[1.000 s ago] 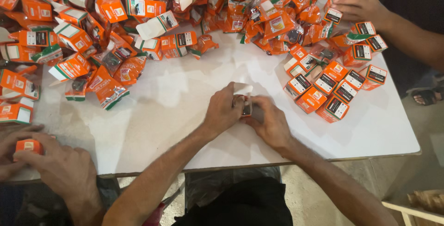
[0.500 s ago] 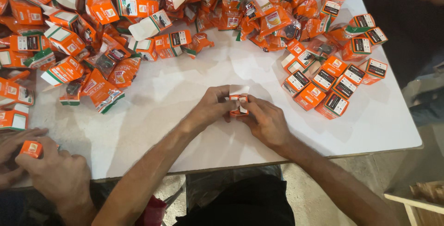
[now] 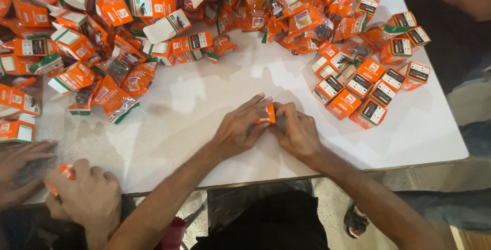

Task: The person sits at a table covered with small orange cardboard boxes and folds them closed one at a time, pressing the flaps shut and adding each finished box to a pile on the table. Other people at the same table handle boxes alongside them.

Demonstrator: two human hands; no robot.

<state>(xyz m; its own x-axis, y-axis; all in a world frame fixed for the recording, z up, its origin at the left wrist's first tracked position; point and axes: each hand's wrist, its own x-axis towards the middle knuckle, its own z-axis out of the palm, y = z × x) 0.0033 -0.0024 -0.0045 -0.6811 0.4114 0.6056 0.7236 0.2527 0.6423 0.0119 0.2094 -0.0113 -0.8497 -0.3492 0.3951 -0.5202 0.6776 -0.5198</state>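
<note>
Bright, even light falls from above onto the white table [image 3: 204, 101], which shows soft glare near its middle. Shadows are short and faint (darkest under the hands). The picture is slightly soft, with mild stretching toward the corners.

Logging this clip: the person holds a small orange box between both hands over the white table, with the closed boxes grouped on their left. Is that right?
Not quite. In the head view the left hand and right hand do hold the small orange box over the white table, but the group of closed boxes lies on their right, not their left.
</note>
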